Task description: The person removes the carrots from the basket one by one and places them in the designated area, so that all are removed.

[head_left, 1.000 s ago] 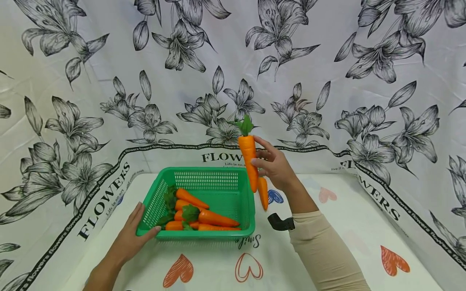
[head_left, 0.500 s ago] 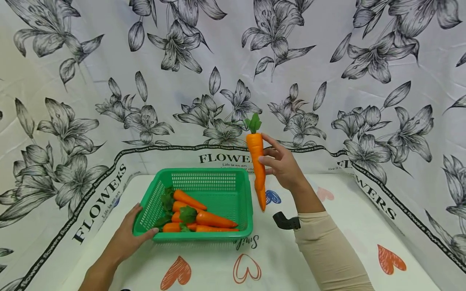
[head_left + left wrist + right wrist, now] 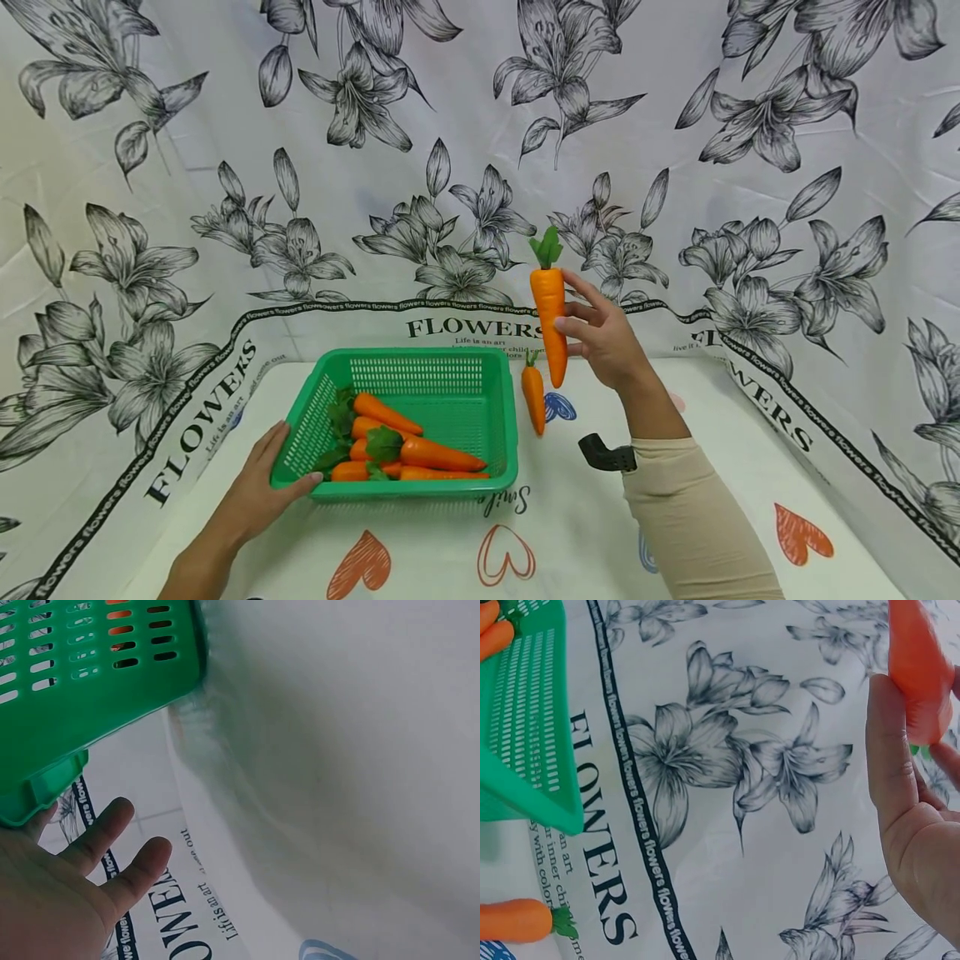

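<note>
My right hand [image 3: 611, 337] pinches an orange carrot [image 3: 550, 317] between thumb and fingers. The carrot is held upright in the air, green leaves up and tip down, right of the basket. In the right wrist view part of this carrot [image 3: 922, 682] shows by the thumb. A second carrot [image 3: 533, 400] lies on the table just beyond the basket's right side. My left hand [image 3: 258, 483] rests at the near left corner of the green plastic basket [image 3: 512, 433], its thumb on the rim. The left wrist view shows outstretched fingers [image 3: 139, 877] beside the basket wall.
Several carrots [image 3: 442, 455] with green leaves lie in the left and front part of the basket. The table cloth [image 3: 420, 542] is white with printed hearts. A flower-printed curtain [image 3: 465, 208] stands behind the table.
My right hand has carried the carrot to the right, away from the basket. The carrot on the table, partly hidden behind it before, now shows whole. My left hand stays at the basket.
</note>
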Demonstrator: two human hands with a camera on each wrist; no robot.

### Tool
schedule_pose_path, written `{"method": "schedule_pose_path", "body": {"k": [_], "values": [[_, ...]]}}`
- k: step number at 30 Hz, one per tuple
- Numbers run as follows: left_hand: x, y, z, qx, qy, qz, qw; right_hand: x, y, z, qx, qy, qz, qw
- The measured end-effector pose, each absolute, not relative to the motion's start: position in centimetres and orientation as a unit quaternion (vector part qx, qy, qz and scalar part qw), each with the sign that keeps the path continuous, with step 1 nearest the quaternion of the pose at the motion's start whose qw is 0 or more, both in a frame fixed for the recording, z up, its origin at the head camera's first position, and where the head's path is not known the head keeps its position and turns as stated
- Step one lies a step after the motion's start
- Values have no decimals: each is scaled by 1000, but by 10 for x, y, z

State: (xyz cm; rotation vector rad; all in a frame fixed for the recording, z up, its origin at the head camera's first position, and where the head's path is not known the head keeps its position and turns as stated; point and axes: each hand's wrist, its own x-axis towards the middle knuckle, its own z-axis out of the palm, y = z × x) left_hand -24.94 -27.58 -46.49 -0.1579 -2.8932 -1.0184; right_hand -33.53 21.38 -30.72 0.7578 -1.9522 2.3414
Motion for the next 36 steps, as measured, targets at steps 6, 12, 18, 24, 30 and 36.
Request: {"method": "schedule_pose_path", "body": {"k": [6, 12, 18, 24, 30, 36], "values": [[-249, -275, -466, -53, -942, -331, 38, -334, 227, -307, 224, -635, 739, 26], [-253, -276, -465, -67, -937, -339, 47, -339, 241, -311, 215, -632, 743, 43], [-254, -277, -464, -61, -938, -339, 48, -347, 254, -323, 190, -629, 752, 44], [-253, -279, -466, -68, -933, -349, 55, -357, 264, -343, 155, -640, 752, 33], [-254, -279, -468, -71, -927, -364, 52, -367, 272, -363, 123, -652, 748, 32], [-252, -277, -468, -58, -929, -363, 37, -374, 275, -384, 89, -664, 742, 24]]}}
